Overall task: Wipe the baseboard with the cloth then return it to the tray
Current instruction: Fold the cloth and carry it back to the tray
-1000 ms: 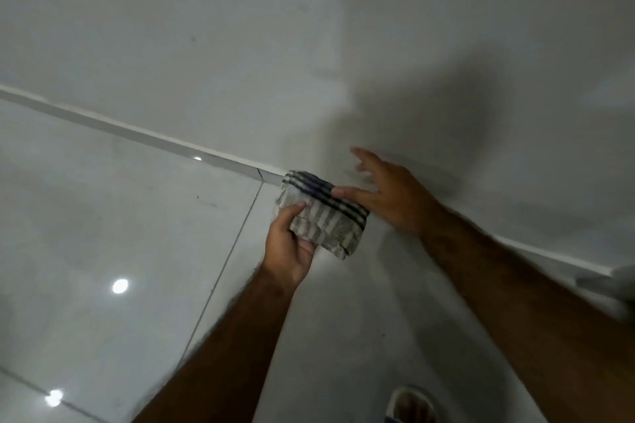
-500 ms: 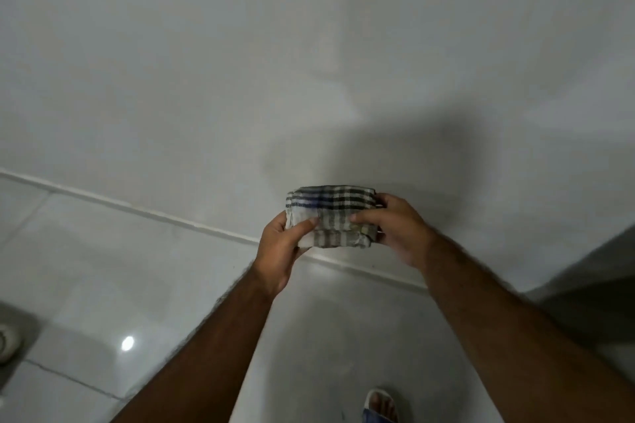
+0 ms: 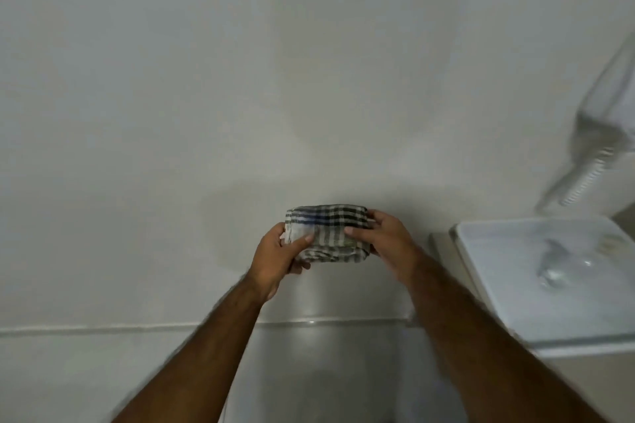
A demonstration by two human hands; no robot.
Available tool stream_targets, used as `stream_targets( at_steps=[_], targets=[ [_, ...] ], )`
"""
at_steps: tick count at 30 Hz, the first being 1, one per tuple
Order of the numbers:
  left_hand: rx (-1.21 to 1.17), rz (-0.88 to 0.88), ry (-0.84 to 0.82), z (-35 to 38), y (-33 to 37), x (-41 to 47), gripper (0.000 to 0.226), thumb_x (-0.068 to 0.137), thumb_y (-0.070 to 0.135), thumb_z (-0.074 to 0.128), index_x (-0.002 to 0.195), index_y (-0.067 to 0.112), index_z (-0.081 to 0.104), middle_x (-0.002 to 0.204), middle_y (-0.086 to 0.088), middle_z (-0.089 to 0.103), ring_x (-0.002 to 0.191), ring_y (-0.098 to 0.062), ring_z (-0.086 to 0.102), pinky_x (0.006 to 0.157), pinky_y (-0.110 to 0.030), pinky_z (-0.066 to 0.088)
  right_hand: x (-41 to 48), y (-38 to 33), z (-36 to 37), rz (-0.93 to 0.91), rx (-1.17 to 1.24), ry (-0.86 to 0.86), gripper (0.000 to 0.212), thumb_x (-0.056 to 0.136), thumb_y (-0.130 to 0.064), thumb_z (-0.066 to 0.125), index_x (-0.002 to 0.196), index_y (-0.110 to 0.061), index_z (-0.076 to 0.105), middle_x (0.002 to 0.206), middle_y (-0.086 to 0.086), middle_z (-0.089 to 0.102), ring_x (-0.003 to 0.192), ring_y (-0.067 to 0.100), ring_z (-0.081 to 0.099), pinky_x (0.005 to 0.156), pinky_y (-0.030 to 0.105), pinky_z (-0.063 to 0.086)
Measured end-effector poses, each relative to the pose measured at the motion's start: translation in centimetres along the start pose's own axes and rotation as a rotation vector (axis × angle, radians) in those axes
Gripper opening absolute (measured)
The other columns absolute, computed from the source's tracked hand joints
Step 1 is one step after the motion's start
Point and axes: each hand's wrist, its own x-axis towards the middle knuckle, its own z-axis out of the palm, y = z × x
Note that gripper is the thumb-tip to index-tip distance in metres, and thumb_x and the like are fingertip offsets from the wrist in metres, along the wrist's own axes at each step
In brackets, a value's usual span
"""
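Note:
A folded checked cloth [image 3: 326, 232], white with dark and blue stripes, is held up in front of the pale wall. My left hand [image 3: 278, 257] grips its left end and my right hand [image 3: 385, 240] grips its right end. The white baseboard [image 3: 103, 330] runs along the foot of the wall, well below the cloth. A white tray [image 3: 498, 292] lies to the right, on a raised surface level with my right forearm, and it is blurred.
A blurred white object [image 3: 594, 154] with a ribbed part leans above the tray at the far right. Glossy floor tiles [image 3: 326, 371] lie below the baseboard between my forearms. The wall [image 3: 240, 79] fills most of the view.
The cloth has come up off the baseboard and both hands now hold it folded between them. The view has risen and swung right, which brings the tray into sight.

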Motion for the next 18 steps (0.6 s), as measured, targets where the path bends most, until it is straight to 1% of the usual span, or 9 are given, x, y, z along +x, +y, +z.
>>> stream_targets(
  at_steps=[3, 6, 7, 9, 10, 13, 15, 17, 18],
  targets=[
    [0.096, 0.039, -0.068, 5.2, 2.0, 0.8, 0.033, 0.086, 0.024, 0.084, 0.111, 0.009, 0.070, 0.083, -0.010, 0.077, 0.056, -0.021, 0.066, 0.049, -0.028, 0.055, -2.1, -1.6, -5.5, -0.009, 0.003, 0.144, 0.043, 0.088, 0.009, 0.080, 0.129, 0.002, 0.068, 0.118, 0.019, 0.078, 0.090, 0.024, 0.077, 0.072, 0.025, 0.065],
    [0.176, 0.067, -0.149, 10.7, 3.1, 2.0, 0.027, 0.087, 0.025, 0.082, 0.108, 0.012, 0.073, 0.085, -0.009, 0.079, 0.061, -0.022, 0.068, 0.053, -0.029, 0.058, -3.9, -2.0, -10.9, 0.014, -0.005, 0.272, 0.034, 0.091, 0.007, 0.076, 0.124, 0.003, 0.068, 0.116, 0.019, 0.076, 0.093, 0.027, 0.075, 0.070, 0.026, 0.065],
    [0.207, 0.077, -0.178, 12.7, 3.4, 2.6, 0.025, 0.088, 0.024, 0.081, 0.108, 0.012, 0.073, 0.088, -0.012, 0.079, 0.063, -0.022, 0.068, 0.055, -0.029, 0.059, -4.4, -2.0, -12.8, 0.021, -0.005, 0.321, 0.031, 0.092, 0.006, 0.076, 0.122, 0.004, 0.067, 0.115, 0.020, 0.075, 0.095, 0.028, 0.075, 0.073, 0.029, 0.066],
    [0.274, 0.096, -0.231, 16.5, 3.5, 3.5, 0.021, 0.091, 0.022, 0.078, 0.109, 0.011, 0.073, 0.095, -0.017, 0.078, 0.066, -0.021, 0.069, 0.061, -0.031, 0.063, -5.0, -1.4, -16.3, 0.033, 0.004, 0.416, 0.026, 0.092, 0.002, 0.077, 0.116, 0.003, 0.069, 0.116, 0.022, 0.076, 0.101, 0.034, 0.076, 0.085, 0.040, 0.066],
    [0.312, 0.113, -0.257, 18.6, 3.4, 4.1, 0.019, 0.091, 0.021, 0.076, 0.108, 0.011, 0.074, 0.097, -0.018, 0.078, 0.067, -0.020, 0.068, 0.064, -0.034, 0.064, -5.3, -1.0, -18.1, 0.041, 0.011, 0.466, 0.023, 0.092, 0.001, 0.077, 0.113, 0.002, 0.069, 0.115, 0.022, 0.075, 0.102, 0.035, 0.076, 0.087, 0.042, 0.066],
    [0.442, 0.189, -0.321, 25.0, 2.8, 5.6, 0.020, 0.091, 0.019, 0.076, 0.109, 0.011, 0.075, 0.095, -0.017, 0.077, 0.067, -0.019, 0.068, 0.069, -0.039, 0.065, -6.0, 1.0, -23.2, 0.084, 0.004, 0.603, 0.012, 0.093, 0.001, 0.075, 0.102, -0.003, 0.068, 0.108, 0.021, 0.074, 0.099, 0.034, 0.075, 0.082, 0.037, 0.066],
    [0.548, 0.252, -0.349, 28.1, 2.3, 6.2, 0.020, 0.092, 0.021, 0.075, 0.108, 0.009, 0.075, 0.091, -0.016, 0.077, 0.064, -0.020, 0.069, 0.067, -0.035, 0.064, -6.6, 2.6, -25.4, 0.128, -0.045, 0.666, 0.012, 0.094, -0.001, 0.075, 0.099, -0.005, 0.066, 0.108, 0.021, 0.073, 0.099, 0.034, 0.075, 0.085, 0.039, 0.066],
    [0.672, 0.289, -0.394, 31.7, 0.9, 7.0, 0.020, 0.092, 0.022, 0.074, 0.106, 0.008, 0.074, 0.089, -0.014, 0.078, 0.061, -0.022, 0.071, 0.061, -0.027, 0.063, -6.8, 4.7, -28.1, 0.190, -0.112, 0.724, 0.015, 0.092, -0.004, 0.076, 0.102, -0.004, 0.065, 0.111, 0.020, 0.071, 0.100, 0.034, 0.075, 0.085, 0.040, 0.067],
    [0.721, 0.294, -0.422, 33.3, 0.1, 7.3, 0.020, 0.091, 0.023, 0.075, 0.105, 0.008, 0.074, 0.089, -0.013, 0.078, 0.063, -0.025, 0.073, 0.062, -0.028, 0.063, -6.8, 5.7, -29.3, 0.225, -0.145, 0.742, 0.018, 0.091, -0.006, 0.076, 0.104, -0.004, 0.063, 0.110, 0.019, 0.070, 0.101, 0.034, 0.074, 0.084, 0.040, 0.067]
  ],
)
